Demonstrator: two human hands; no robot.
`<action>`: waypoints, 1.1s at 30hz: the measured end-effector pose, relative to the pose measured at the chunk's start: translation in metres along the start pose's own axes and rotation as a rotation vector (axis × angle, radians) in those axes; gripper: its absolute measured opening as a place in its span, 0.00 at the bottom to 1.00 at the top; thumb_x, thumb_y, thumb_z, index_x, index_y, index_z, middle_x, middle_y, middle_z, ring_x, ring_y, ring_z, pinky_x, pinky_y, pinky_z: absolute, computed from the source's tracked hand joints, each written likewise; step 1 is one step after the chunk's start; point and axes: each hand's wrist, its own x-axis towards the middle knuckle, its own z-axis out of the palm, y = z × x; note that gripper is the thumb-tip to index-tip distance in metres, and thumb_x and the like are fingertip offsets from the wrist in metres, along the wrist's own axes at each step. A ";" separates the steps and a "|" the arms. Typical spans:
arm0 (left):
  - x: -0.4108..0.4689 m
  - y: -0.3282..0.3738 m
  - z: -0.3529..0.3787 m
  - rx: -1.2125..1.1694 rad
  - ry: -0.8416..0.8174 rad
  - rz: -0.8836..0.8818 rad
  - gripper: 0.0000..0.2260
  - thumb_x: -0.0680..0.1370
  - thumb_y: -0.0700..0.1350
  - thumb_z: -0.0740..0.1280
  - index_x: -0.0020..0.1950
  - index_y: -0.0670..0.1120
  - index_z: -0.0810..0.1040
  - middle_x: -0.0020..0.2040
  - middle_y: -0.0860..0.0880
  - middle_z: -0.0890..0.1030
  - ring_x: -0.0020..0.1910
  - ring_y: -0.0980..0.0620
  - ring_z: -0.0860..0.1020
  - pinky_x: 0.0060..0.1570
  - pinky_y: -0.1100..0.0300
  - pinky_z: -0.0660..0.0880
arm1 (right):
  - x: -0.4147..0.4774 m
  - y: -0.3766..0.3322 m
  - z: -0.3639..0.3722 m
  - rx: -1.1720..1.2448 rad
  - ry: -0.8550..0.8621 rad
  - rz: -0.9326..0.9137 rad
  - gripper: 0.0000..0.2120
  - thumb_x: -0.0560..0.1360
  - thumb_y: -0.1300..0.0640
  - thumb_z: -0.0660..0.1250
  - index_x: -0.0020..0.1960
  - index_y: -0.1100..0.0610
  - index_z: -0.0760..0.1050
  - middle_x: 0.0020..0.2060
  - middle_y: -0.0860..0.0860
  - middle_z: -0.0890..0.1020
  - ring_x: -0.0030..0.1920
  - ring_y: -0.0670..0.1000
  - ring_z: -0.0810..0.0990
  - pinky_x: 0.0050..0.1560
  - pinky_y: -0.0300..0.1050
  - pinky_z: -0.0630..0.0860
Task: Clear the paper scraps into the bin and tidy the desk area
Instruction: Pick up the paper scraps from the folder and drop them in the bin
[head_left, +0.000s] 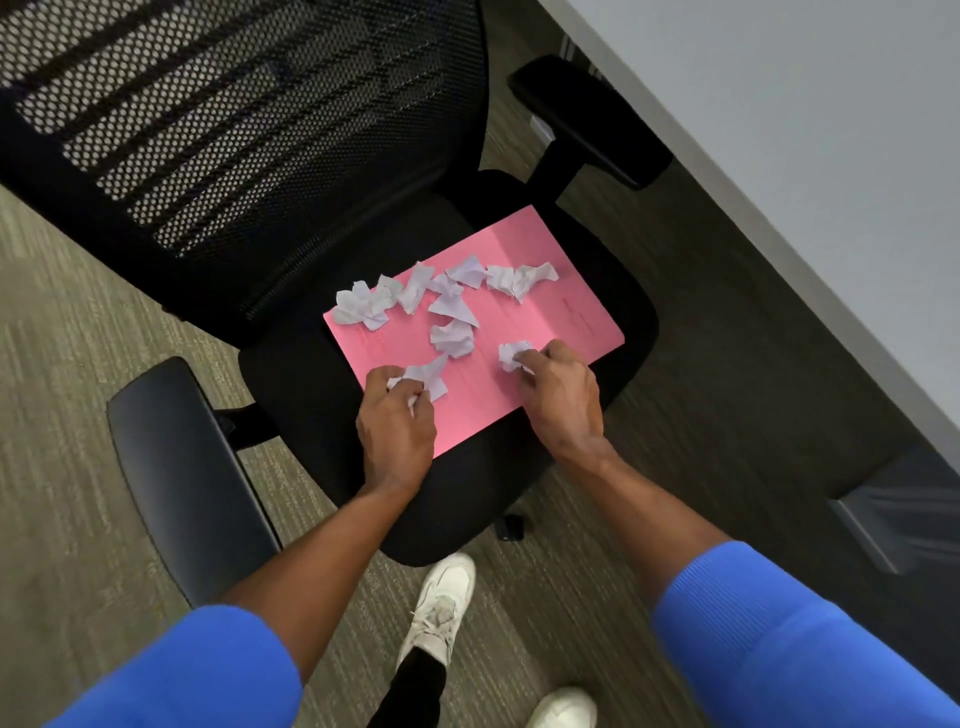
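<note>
A pink folder (566, 317) lies on the seat of a black office chair (467, 499). Several crumpled white paper scraps (452, 338) are scattered over the folder. My left hand (397, 431) rests at the folder's near left edge, fingers closed on a white scrap (428, 374). My right hand (558, 395) is at the folder's near right side, its fingertips pinching another crumpled scrap (511, 353). More scraps lie in a row along the folder's far side (519, 278). No bin shows clearly in the head view.
The chair's mesh backrest (234, 130) rises at the upper left, with armrests at the left (182, 467) and upper right (587, 119). A grey desk edge (779, 182) runs diagonally on the right. A dark object (904, 509) stands under the desk. My white shoes (441, 608) are on the carpet.
</note>
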 end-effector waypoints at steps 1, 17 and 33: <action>-0.005 0.000 0.000 -0.022 0.012 0.002 0.07 0.80 0.38 0.71 0.54 0.36 0.86 0.64 0.42 0.79 0.51 0.56 0.75 0.50 0.75 0.67 | -0.005 0.003 0.000 0.034 0.018 0.012 0.09 0.81 0.59 0.69 0.59 0.57 0.83 0.48 0.53 0.78 0.49 0.56 0.80 0.48 0.54 0.82; -0.066 0.027 0.009 -0.131 0.095 -0.116 0.06 0.78 0.39 0.75 0.54 0.40 0.86 0.60 0.47 0.81 0.57 0.47 0.82 0.56 0.54 0.79 | -0.027 -0.001 -0.009 0.169 0.085 0.116 0.16 0.81 0.60 0.65 0.68 0.54 0.80 0.52 0.54 0.80 0.52 0.56 0.81 0.49 0.54 0.82; -0.091 0.012 0.003 -0.126 0.040 -0.079 0.03 0.78 0.39 0.75 0.51 0.41 0.85 0.59 0.49 0.80 0.56 0.52 0.80 0.55 0.55 0.78 | -0.018 -0.012 0.024 -0.124 -0.081 0.006 0.11 0.81 0.60 0.63 0.62 0.58 0.76 0.55 0.57 0.76 0.56 0.59 0.75 0.45 0.56 0.81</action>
